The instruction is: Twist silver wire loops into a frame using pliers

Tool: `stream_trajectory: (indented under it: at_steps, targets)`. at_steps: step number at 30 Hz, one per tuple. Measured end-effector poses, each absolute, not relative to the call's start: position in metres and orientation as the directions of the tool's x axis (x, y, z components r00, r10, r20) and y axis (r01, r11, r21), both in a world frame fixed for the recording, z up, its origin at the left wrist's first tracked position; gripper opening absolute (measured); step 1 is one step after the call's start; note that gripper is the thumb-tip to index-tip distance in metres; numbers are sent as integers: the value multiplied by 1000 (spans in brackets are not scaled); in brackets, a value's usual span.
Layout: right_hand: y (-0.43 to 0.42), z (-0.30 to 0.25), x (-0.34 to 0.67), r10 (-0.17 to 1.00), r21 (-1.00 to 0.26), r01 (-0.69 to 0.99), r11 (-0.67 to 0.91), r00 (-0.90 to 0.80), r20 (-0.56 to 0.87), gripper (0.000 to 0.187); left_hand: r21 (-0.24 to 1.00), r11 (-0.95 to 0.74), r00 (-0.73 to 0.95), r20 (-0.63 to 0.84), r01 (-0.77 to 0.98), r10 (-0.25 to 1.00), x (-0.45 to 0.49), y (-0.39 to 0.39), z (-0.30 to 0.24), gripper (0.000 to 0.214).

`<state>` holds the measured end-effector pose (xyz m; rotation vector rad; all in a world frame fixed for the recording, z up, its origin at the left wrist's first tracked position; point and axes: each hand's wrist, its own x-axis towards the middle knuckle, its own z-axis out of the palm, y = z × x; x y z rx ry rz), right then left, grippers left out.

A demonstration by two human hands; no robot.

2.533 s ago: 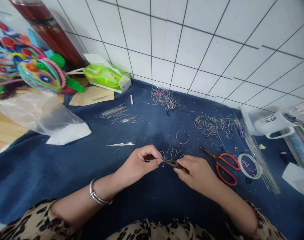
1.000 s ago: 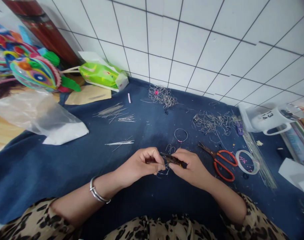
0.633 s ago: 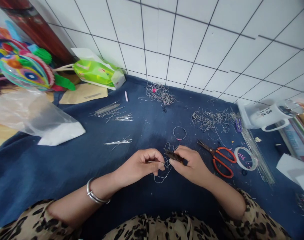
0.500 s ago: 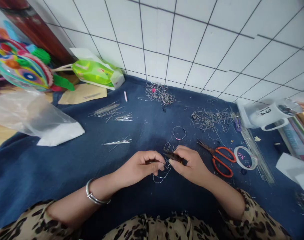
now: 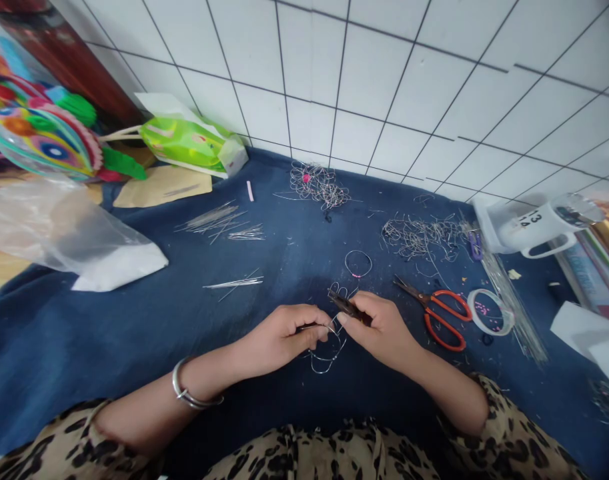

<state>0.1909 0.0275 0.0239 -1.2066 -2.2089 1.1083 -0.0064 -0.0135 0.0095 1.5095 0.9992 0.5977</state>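
Observation:
My left hand (image 5: 284, 337), with a silver bangle on the wrist, is closed in a pinch on a thin bent wire piece (image 5: 329, 350) whose loops hang below my fingers. My right hand (image 5: 381, 327) is closed around small dark pliers (image 5: 347, 307), their tip pointing up and left, close to the wire. Both hands meet low over the blue cloth (image 5: 134, 320). Just beyond them lie a small looped wire shape (image 5: 340, 291) and a wire ring (image 5: 358, 263) with a pink bead.
Orange-handled scissors (image 5: 437, 310) and a tape roll (image 5: 489, 312) lie to the right. Wire scraps (image 5: 421, 237), a wire tangle (image 5: 317, 185) and straight wire bundles (image 5: 219, 220) dot the cloth. White mug (image 5: 541, 227) at far right; plastic bag (image 5: 59, 230) and colourful toy (image 5: 39, 137) at left.
The wire piece has turned in my left hand, so its loops now hang below the fingers. The pliers' tip has swung from pointing left to up-left. Both hands stay together.

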Motion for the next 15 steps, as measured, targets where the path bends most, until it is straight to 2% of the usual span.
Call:
stream_trajectory:
  at_steps: [10, 15]
  targets:
    - [27, 23, 192, 794, -781, 504, 369, -608, -17, 27, 973, 22, 506, -138, 229, 852, -7, -14, 4, 19]
    - [32, 30, 199, 743, -755, 465, 463, -668, 44, 16, 977, 46, 456, -139, 209, 879, -8, -11, 4, 18]
